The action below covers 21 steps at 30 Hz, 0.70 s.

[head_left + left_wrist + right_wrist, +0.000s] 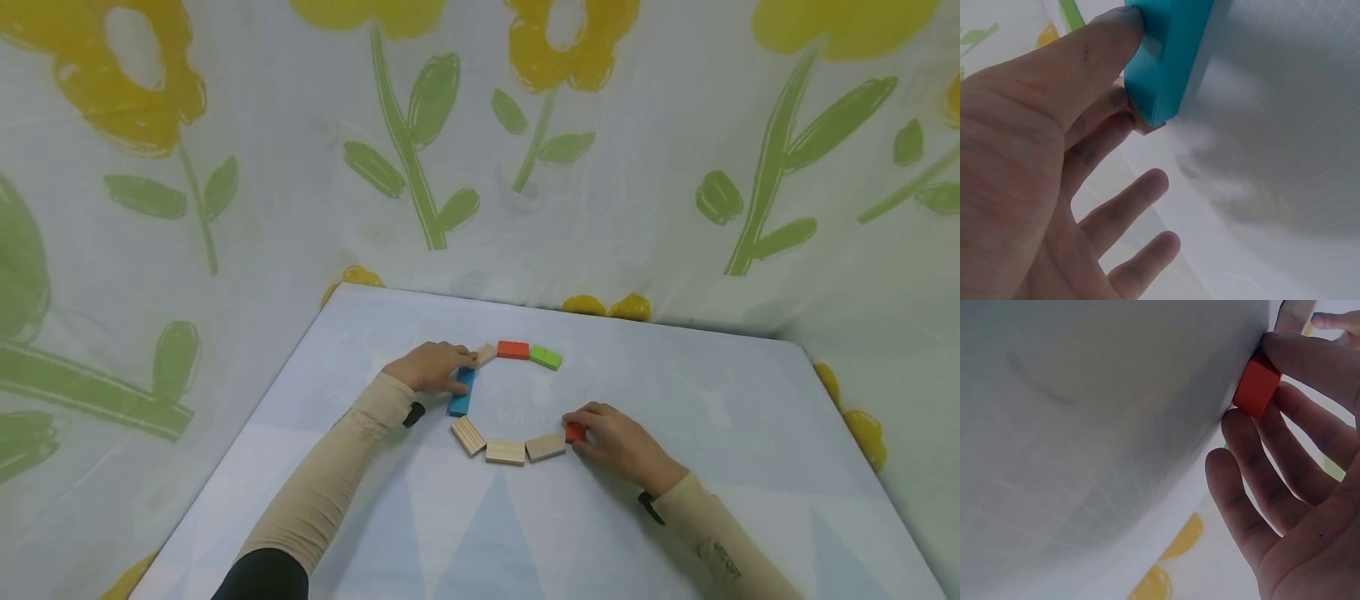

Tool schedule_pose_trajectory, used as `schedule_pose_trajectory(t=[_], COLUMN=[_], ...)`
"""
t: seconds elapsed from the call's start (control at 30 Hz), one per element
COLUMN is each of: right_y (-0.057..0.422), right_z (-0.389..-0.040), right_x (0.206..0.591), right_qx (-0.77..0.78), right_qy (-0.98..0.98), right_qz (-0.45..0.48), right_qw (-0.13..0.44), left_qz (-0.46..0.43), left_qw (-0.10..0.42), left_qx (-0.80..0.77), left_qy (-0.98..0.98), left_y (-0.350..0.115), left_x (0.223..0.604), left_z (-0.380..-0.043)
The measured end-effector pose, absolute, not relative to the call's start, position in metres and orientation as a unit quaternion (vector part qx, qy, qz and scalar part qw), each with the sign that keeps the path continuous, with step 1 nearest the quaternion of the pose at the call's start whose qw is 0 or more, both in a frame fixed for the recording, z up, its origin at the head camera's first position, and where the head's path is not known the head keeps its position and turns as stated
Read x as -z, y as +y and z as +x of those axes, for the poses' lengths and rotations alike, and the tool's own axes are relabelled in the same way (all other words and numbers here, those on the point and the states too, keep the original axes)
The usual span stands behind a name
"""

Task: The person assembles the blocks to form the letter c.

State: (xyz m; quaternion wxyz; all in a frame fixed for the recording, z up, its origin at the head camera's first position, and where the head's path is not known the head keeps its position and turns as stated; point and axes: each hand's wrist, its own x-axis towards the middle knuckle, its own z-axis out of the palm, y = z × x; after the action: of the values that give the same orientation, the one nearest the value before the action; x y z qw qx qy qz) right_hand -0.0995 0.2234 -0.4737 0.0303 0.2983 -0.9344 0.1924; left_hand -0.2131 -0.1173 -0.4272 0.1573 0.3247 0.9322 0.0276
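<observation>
In the head view, flat wooden blocks lie in a ring with a gap on its right side. My left hand (433, 367) is at the ring's left, with its thumb against a long blue block (460, 400). Two of its fingers reach the blue block's end, beside a plain wood block (486, 354); the other fingers stay spread, as the left wrist view shows. At the ring's lower right, my right hand (619, 443) holds a small red block (1257, 386) between thumb and fingers. That block sits right by the end of a plain wood block (545, 447).
Across the back of the ring are a red block (513, 350) and a green block (546, 357). A striped wood block (468, 437) and another wood block (506, 452) line the front. The pale table (675, 383) meets flower-printed cloth (645, 183) at its far edge.
</observation>
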Motion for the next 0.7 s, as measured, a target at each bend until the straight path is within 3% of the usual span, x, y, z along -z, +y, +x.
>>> schedule_pose_trajectory(t=[0.7], right_y=[0.219], right_z=[-0.1078], right_x=[0.4727], right_qx=[-0.181], right_qy=[-0.934], right_qz=[0.307], right_qw=[0.015], left_qz=[0.319], left_qw=[0.155], left_qx=[-0.026], left_qy=[0.934], left_y=[-0.1178], left_x=[0.432], left_z=[-0.2152])
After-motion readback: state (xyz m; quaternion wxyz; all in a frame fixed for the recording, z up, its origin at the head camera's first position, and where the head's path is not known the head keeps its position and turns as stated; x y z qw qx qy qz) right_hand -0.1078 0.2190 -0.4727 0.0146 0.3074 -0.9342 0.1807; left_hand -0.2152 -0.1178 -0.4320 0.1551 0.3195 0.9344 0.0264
